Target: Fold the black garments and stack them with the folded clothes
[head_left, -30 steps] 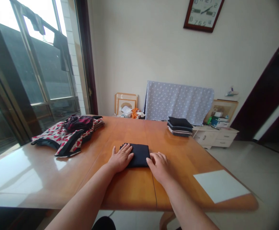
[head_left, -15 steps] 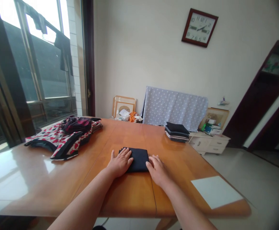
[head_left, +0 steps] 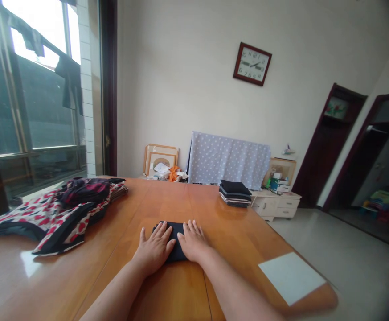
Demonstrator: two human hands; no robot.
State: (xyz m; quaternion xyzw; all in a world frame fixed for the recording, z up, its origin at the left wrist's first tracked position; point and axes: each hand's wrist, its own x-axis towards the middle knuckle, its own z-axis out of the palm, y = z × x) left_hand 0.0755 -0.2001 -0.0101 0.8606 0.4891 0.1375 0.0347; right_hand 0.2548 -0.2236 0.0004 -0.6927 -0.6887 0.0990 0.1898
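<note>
A dark navy folded garment (head_left: 176, 255) lies flat on the wooden table (head_left: 167, 294) in front of me. My left hand (head_left: 155, 249) rests on its left side, palm down, with the fingers stretched out. On its right side lies my right hand (head_left: 193, 241), also flat with the fingers extended. Both hands cover much of the cloth, so its exact kind cannot be made out. The thumbs are close to each other over its middle.
At the left lies a heap of loose clothes (head_left: 63, 200), some with red patches on white. A neat stack of folded clothes (head_left: 235, 192) sits at the far right. A pale sheet (head_left: 291, 277) lies by the right edge. Beyond stand a cloth-draped object (head_left: 227, 158) and a white cabinet (head_left: 281, 205).
My right hand has moved left from the garment's right edge onto its top. My left hand stays on the left side. The whole view has shifted slightly.
</note>
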